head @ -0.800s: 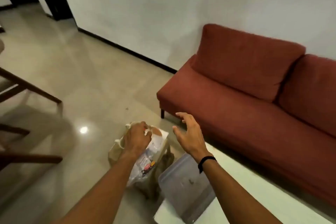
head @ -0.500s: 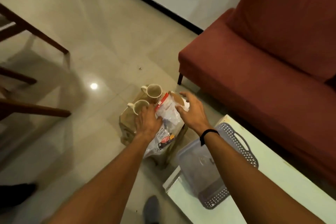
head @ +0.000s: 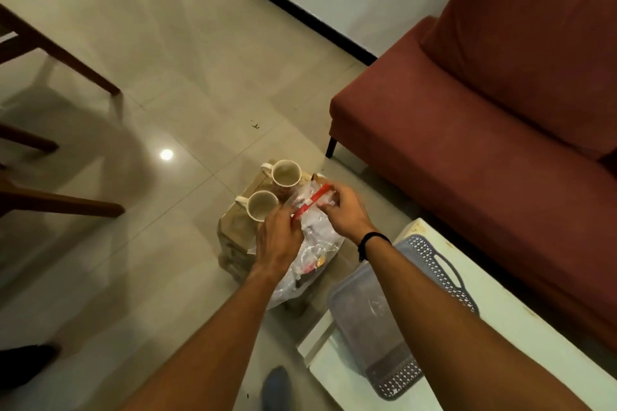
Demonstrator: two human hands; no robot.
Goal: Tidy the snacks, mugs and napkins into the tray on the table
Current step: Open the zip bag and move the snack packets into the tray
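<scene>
A clear plastic snack bag with a red strip along its top lies on a low brown stool on the floor. Two cream mugs, one at the far side and one nearer, stand upright beside the bag. My left hand grips the bag's left top corner. My right hand pinches the bag's top at the right end of the red strip. A grey perforated tray with handles sits on the white table, and my right forearm crosses over it. No napkins show.
A red sofa runs along the right, close behind the table. Wooden chair legs stand at the left on the tiled floor. A shoe tip shows at the bottom, and a dark shape sits at the lower left.
The view tipped down from the sofa and wall to the stool. Both hands closed onto the top of the snack bag; the right hand came from mid-air to the red strip.
</scene>
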